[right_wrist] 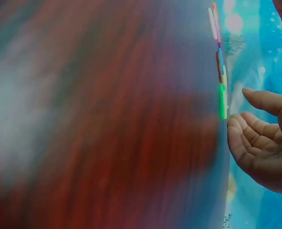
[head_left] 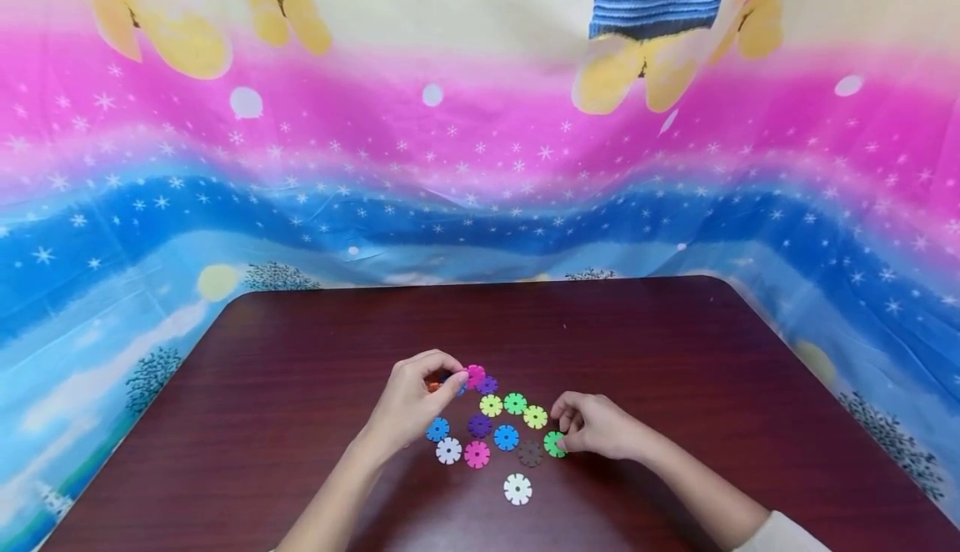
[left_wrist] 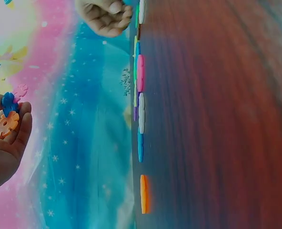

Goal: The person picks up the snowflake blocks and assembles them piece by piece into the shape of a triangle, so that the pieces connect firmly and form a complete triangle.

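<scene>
My left hand is raised over the far left of a group of plastic notched discs. It pinches a small joined cluster: an orange notched disc, a blue notched disc and a pink notched disc. In the head view the fingers partly cover this cluster. My right hand hovers at the group's right side, fingers loosely curled, thumb apart from them in the right wrist view, nothing between. Closest to its fingertips is a green notched disc lying flat on the table.
Several more discs lie flat between the hands, among them a white disc nearest me, a brown disc and a purple disc. An orange disc lies further left. Behind the dark wooden table hangs a printed cloth.
</scene>
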The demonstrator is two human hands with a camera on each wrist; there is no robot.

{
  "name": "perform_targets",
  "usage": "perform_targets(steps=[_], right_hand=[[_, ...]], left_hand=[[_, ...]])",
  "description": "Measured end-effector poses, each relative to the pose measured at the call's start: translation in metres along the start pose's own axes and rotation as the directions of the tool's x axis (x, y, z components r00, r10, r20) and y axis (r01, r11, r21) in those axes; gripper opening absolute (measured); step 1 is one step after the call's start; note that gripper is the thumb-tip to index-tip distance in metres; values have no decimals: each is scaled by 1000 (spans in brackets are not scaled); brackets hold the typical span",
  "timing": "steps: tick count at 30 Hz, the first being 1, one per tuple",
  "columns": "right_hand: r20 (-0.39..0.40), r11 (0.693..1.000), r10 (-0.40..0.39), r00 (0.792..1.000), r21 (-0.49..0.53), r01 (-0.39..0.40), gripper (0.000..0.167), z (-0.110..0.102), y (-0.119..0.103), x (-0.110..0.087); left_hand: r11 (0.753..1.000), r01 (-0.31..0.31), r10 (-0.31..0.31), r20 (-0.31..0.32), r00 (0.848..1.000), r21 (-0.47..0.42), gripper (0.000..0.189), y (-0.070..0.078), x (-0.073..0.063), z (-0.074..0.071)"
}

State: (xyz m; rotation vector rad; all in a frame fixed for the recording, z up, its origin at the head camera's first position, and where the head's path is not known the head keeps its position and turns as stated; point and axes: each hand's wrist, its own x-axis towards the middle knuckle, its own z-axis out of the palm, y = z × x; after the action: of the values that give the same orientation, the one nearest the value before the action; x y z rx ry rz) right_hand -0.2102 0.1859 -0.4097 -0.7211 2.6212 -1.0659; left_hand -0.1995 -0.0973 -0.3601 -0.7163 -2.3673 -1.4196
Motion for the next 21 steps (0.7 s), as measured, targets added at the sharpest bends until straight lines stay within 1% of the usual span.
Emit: perform_targets(steps=[3,6,10,14,17,21], right_hand=[[5,1000,14,1000,-27,-14,31,1,4,-2],[6,999,9,1000,-40,-9,32,2,6,-3],[2,996,-25,1000,-85,25,30,4,4,-2],[-9,989,-37,999,-141,36,27,6,2,-2],[-15,988,-33,999,-151,31,28,6,1,-2],[-33,991,-28,999,-132,23,29,6,2,-4]], left_hand=[[1000,11,-11,-12,1000,-5,4,0,-1,-2],[1000,18,-18,-24,1000,1,4,-1,-1,-4],[1000,22,-21,-34,999,13,4,-3,-1,-5],[1000,23,-23,-33,999,11,5,-3,-1,-4],[1000,27,-27,-27,999,3,7,-3,-1,-4],[999,38,-38,-14,999,-7,8,-2,-2,-2]])
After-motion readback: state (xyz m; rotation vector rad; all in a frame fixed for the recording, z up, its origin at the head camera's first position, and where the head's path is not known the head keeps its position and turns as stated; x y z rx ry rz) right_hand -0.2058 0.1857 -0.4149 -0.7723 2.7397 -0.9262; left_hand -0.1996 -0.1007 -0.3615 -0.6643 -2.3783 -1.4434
